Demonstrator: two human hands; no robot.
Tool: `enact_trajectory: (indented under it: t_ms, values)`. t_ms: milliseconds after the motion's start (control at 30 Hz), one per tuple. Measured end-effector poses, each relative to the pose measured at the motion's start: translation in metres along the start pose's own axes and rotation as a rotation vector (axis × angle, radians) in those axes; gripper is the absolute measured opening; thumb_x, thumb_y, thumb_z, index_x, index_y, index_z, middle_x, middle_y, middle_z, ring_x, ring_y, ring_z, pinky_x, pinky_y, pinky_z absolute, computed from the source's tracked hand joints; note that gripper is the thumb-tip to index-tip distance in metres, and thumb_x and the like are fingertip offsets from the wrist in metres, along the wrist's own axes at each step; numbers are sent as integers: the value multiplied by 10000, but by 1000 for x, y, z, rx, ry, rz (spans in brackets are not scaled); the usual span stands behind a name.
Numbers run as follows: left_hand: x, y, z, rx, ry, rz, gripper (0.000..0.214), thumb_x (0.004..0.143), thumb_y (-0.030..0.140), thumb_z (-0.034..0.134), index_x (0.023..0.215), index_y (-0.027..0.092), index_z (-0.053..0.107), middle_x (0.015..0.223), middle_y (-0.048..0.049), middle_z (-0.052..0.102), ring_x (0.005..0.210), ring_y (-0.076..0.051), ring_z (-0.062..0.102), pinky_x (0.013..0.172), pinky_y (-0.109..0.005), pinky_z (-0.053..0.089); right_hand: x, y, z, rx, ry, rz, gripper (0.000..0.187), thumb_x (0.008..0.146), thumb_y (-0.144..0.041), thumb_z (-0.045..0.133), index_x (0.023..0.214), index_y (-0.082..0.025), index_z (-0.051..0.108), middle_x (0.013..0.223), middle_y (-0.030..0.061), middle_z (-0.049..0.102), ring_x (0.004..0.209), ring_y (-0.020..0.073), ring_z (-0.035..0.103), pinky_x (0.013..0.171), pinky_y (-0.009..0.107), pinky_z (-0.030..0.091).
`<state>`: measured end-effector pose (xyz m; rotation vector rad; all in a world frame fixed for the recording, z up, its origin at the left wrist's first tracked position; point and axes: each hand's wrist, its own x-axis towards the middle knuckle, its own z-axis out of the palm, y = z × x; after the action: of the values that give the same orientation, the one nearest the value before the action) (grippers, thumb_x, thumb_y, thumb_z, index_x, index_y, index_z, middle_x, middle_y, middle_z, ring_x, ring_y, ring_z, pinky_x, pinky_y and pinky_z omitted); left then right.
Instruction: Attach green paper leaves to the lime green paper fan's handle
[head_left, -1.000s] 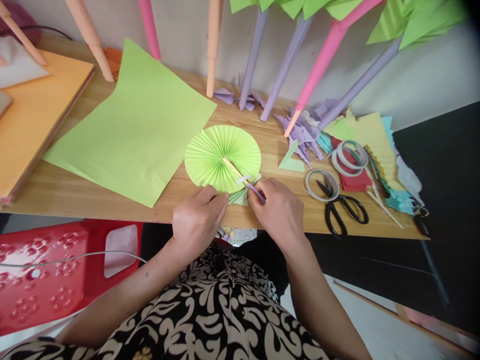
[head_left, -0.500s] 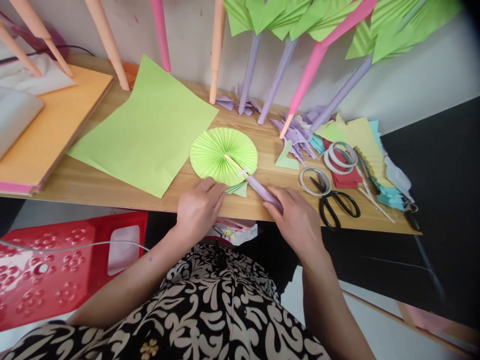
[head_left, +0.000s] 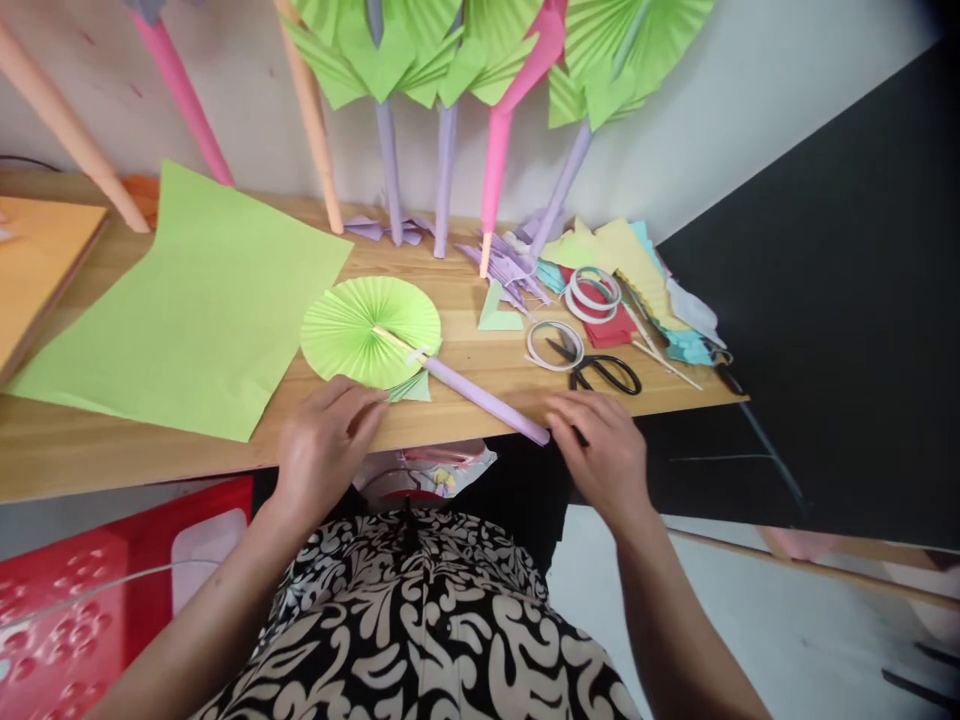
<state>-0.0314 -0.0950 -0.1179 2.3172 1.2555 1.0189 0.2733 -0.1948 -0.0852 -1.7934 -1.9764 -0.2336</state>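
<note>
Slid the right hand (head_left: pixel 598 445) down to the near end of the purple tube (head_left: pixel 487 403) since half a second ago, leaving way more of it showing. Lying on the worktop (head_left: pixel 484 355), slanting from the pleated green disc (head_left: pixel 360 325) to about the front edge. Thin stick (head_left: pixel 391 340) over the disc too, with a white bit (head_left: pixel 417 355) near the tube's top. Right grip loosely curled at the tube's tip, can't tell if pinching it. Left hand (head_left: pixel 326 435) at the disc's lower edge, fingers bent beside a darker green pleated piece (head_left: pixel 412 388), again can't tell if pinching. Further left, big green sheet (head_left: pixel 187 310). Off right, black scissors (head_left: pixel 583 366) with blades reaching across a tape roll (head_left: pixel 551 365).
</note>
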Motion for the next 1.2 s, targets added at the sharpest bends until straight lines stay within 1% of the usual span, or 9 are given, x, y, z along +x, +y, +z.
enact_trajectory:
  t_ms: [133, 300, 533, 667, 800, 933, 1067, 1133, 1200]
  values:
    - [12, 20, -5, -75, -22, 67, 160, 981, 212, 581, 875, 180, 696, 832, -31, 691, 754, -152, 662, 674, -265, 488, -11, 51, -10, -107, 31, 83, 233, 998, -293, 553, 1118, -199, 729, 1096, 120, 762, 1038, 269, 698, 949, 426, 532]
    - [49, 63, 4, -92, -198, 295, 221, 1009, 245, 543, 877, 168, 702, 850, -43, 695, 779, -161, 650, 680, -269, 471, -12, 87, -10, -184, -63, 138, 332, 981, -326, 561, 1234, -150, 684, 1248, 163, 709, 1161, 325, 653, 991, 470, 531]
    - [128, 104, 73, 199, -475, 507, 325, 1013, 199, 442, 871, 142, 728, 912, -91, 676, 864, -223, 636, 668, -307, 415, -3, 106, -7, -152, -242, 120, 432, 966, -326, 583, 1347, -122, 602, 1331, 193, 668, 1221, 333, 631, 1022, 480, 516]
    - [156, 105, 113, 329, -581, 533, 309, 978, 149, 439, 972, 138, 747, 956, -113, 675, 890, -240, 636, 669, -317, 398, 1, 109, -8, -115, -265, 118, 434, 961, -322, 594, 1352, -133, 595, 1344, 176, 664, 1219, 325, 627, 1032, 465, 507]
    - [165, 101, 130, 355, -636, 550, 299, 941, 135, 465, 990, 151, 760, 972, -118, 677, 914, -253, 638, 701, -328, 408, 4, 109, -8, -94, -278, 127, 442, 958, -338, 594, 1354, -144, 593, 1332, 159, 664, 1227, 336, 609, 1027, 466, 502]
    - [167, 96, 133, 312, -642, 555, 280, 921, 149, 474, 955, 164, 751, 961, -110, 677, 928, -263, 636, 708, -332, 403, 9, 108, -11, -99, -291, 160, 452, 902, -299, 626, 1322, -132, 601, 1227, 169, 689, 1143, 353, 640, 965, 471, 521]
    - [169, 89, 127, 193, -621, 456, 271, 914, 152, 460, 946, 172, 729, 952, -90, 690, 907, -246, 625, 708, -319, 391, 2, 114, -33, -80, -316, 223, 516, 840, -258, 645, 1340, -146, 585, 1174, 165, 688, 1064, 355, 669, 888, 458, 540]
    - [168, 86, 121, 48, -593, 373, 242, 902, 146, 473, 950, 175, 709, 927, -61, 692, 864, -209, 612, 712, -299, 390, -9, 120, -47, 14, -293, 306, 539, 833, -297, 664, 1354, -180, 585, 1182, 148, 685, 1040, 345, 673, 868, 453, 542]
    - [165, 84, 112, -133, -592, 253, 185, 890, 157, 501, 948, 178, 675, 797, -8, 651, 733, -155, 568, 665, -266, 372, -25, 122, -57, 290, -265, 421, 566, 839, -374, 688, 1375, -226, 579, 1193, 118, 687, 953, 285, 685, 812, 402, 553]
